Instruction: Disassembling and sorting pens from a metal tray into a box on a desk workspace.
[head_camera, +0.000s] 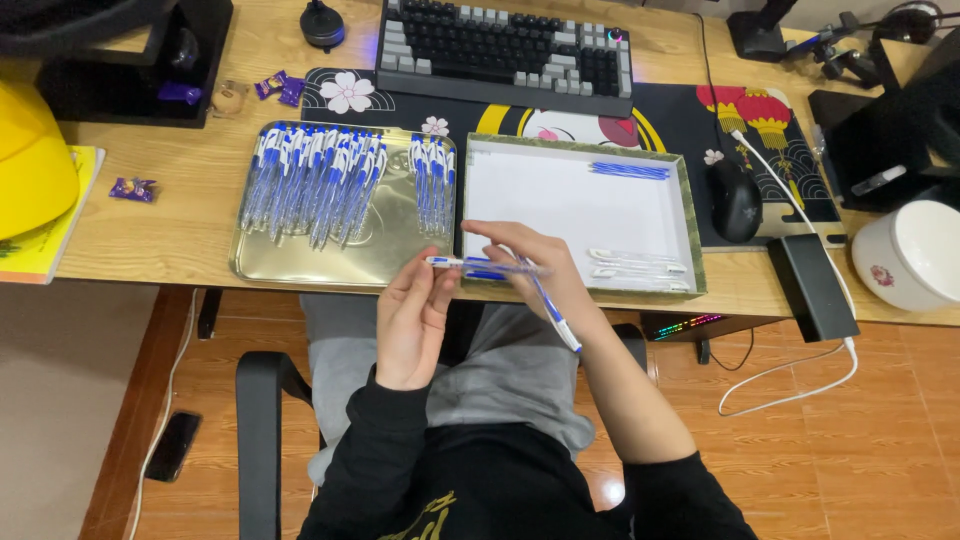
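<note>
— Pens everywhere, and we're right over the desk (190, 215). Our left hand (410, 320) pinches a clear pen (470, 263) with a blue cap, held level just off the desk's front edge.

— And our right hand (535, 265) is curled around the other end of that pen, with a second pen (553, 315) tucked in the fingers, angled down toward our lap.

— That second one worries us. It's a smooth, slim plastic barrel, held loosely by the look of it; if the grip eases, we judge it slides off and drops to the floor.

— Agreed. Same with the level one: both hands are beyond the desk edge, nothing underneath but our knees.

— Left of us, the gold tray (400, 255), shiny metal with a raised rim, carries a heap of pens (315, 180), all clear and blue.

— And ahead, the white box (570, 200) with the green patterned rim, flat and papery inside. A few blue refills (630, 171) lie at its far side, pale barrels (640, 262) near its front.

— Round barrels on a smooth floor could roll.
</note>
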